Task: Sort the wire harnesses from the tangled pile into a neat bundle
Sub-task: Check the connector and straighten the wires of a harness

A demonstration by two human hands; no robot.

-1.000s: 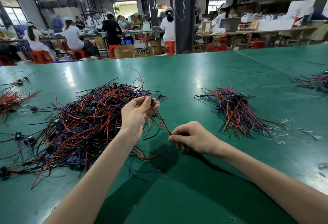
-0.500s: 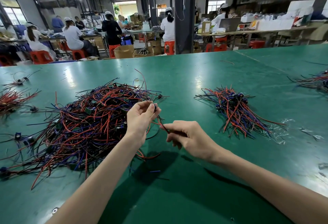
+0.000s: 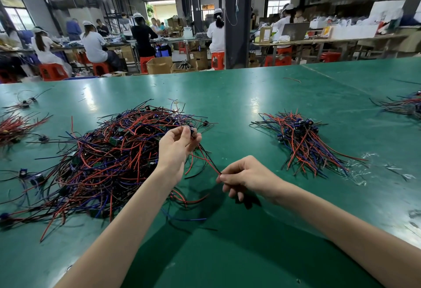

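**A:** Head view. Left hand?

**B:** Left hand (image 3: 175, 148) is raised over the near right fringe of the tangled pile (image 3: 109, 162). Its fingers are curled, and thumb and fingertips pinch the small dark connector (image 3: 192, 133) of one wire harness (image 3: 206, 157).

**A:** Right hand?

**B:** Right hand (image 3: 246, 176) is lower, closer to the near edge of the green table (image 3: 227, 253). Its fingers are curled in, with thumb and forefinger pinching the free ends of the same wire harness. The leads run in a line between the two hands, lifted off the surface.

**A:** Lead colours?

**B:** Red and black are certain. There is possibly a third lead, but I can't separate it from the wires behind.

**A:** Where does the pile sit?

**B:** Left of centre. It is a broad heap of red, black, blue and purple wires with small connectors mixed in. Stray leads trail toward the near edge, under the left forearm.

**A:** Sorted stock?

**B:** The neat bundle (image 3: 305, 146) lies right of centre, well apart from the pile. Its connectors are gathered at the far end and its wires fan toward the near right. Clear plastic scraps (image 3: 360, 169) lie just beside the wire tips.

**A:** Anything else?

**B:** A red wire bunch (image 3: 16, 127) lies at the left edge and another wire cluster (image 3: 405, 107) at the right edge. Workers (image 3: 93, 43) sit on red stools (image 3: 53, 71) at benches beyond the far edge.
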